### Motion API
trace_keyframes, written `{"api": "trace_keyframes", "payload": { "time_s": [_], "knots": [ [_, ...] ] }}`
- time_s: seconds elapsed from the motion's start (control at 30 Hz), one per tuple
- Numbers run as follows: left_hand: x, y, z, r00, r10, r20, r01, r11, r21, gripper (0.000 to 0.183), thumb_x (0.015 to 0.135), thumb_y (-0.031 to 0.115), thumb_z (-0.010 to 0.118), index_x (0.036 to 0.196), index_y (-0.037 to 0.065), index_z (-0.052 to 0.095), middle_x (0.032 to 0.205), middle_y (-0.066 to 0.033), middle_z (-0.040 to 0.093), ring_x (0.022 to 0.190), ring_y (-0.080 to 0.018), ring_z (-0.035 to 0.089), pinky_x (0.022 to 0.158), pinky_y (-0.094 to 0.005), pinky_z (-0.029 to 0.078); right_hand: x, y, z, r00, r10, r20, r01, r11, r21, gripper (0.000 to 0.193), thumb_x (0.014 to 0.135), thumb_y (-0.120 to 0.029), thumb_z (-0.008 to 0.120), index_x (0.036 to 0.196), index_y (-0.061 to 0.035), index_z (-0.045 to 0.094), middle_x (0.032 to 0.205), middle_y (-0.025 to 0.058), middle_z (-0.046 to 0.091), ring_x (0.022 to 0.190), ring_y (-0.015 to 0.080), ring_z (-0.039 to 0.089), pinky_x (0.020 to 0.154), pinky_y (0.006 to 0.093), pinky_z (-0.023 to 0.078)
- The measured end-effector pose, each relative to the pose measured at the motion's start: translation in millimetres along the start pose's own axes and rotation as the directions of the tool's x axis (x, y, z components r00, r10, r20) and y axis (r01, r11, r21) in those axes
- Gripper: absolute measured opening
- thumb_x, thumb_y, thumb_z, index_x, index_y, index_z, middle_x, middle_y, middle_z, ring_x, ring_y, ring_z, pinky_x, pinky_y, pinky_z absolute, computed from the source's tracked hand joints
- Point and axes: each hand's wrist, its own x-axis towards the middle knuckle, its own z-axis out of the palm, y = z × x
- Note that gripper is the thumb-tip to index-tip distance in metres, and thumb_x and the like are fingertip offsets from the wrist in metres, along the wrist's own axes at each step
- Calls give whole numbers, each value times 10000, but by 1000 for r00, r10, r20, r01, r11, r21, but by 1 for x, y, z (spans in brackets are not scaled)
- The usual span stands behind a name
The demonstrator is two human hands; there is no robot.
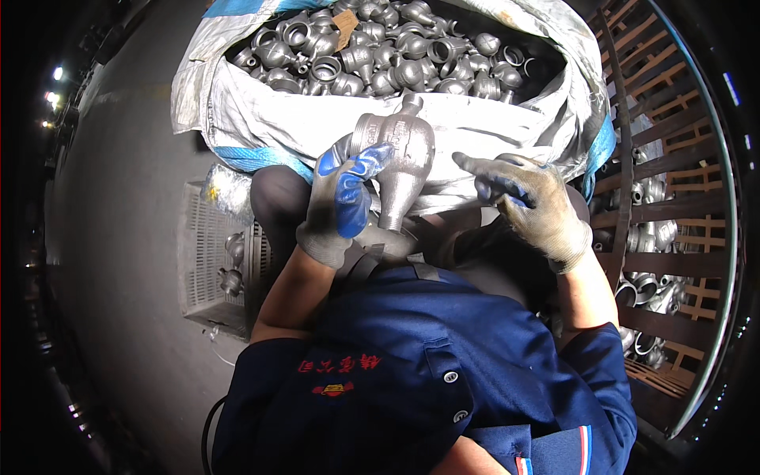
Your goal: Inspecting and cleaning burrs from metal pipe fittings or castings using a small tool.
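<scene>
While our left hand (340,202) grips the grey valve casting (400,162) | long axis near upright, tilted slightly | our right hand (534,206) open, just beside it, not touching.

Looking like a metalworking plant or foundry workshop, going by the big white woven bulk sack (261,119) brimming with grey cast-metal fittings (380,51) of one kind. Standing to the right of that sack, a wooden slatted crate (673,158) holding more of the same castings; lying to the sack's lower left on bare grey concrete floor (119,237), a pale plastic grid tray (210,253) carrying a couple of loose pieces. Showing just below the sack, dirty coated work gloves (340,198) and a dark blue work uniform (427,380), with dim lamps (55,87) glowing far to the sack's left.
</scene>
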Motion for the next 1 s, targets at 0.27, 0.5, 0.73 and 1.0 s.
{"api": "trace_keyframes", "payload": {
  "time_s": [0.27,0.5,0.73,1.0],
  "knots": [
    [4,-2,2,999,0,46,5,996,-93,283,867,111,434,1036,-71,570,959,-100,627,878,-132,595,796,-259,474,-3,4,2,999,22,-36,-14,976,219,478,721,67,447,1135,-102,619,823,71,619,690,128,569,684,258,479],
    [5,-3,1,988,107,112,-117,990,82,280,852,135,481,1014,-74,573,990,-125,617,913,-164,598,818,-286,476,-1,11,5,997,70,-24,-57,936,348,459,741,109,418,1130,-45,607,841,56,627,708,80,548,686,227,472],
    [10,-8,1,978,157,139,-179,969,169,470,763,318,680,1020,-59,564,1012,-175,601,911,-267,611,830,-350,482,-3,14,11,1000,23,2,-22,938,347,396,766,71,464,1124,-28,602,820,55,631,693,92,554,682,235,474],
    [13,-15,2,963,163,214,-213,948,238,264,839,116,550,1037,-59,563,1047,-156,599,919,-254,611,814,-369,488,-1,24,11,982,177,59,-185,876,446,312,841,-23,481,1131,-6,596,746,17,620,638,43,512,581,181,438]
  ]
}}
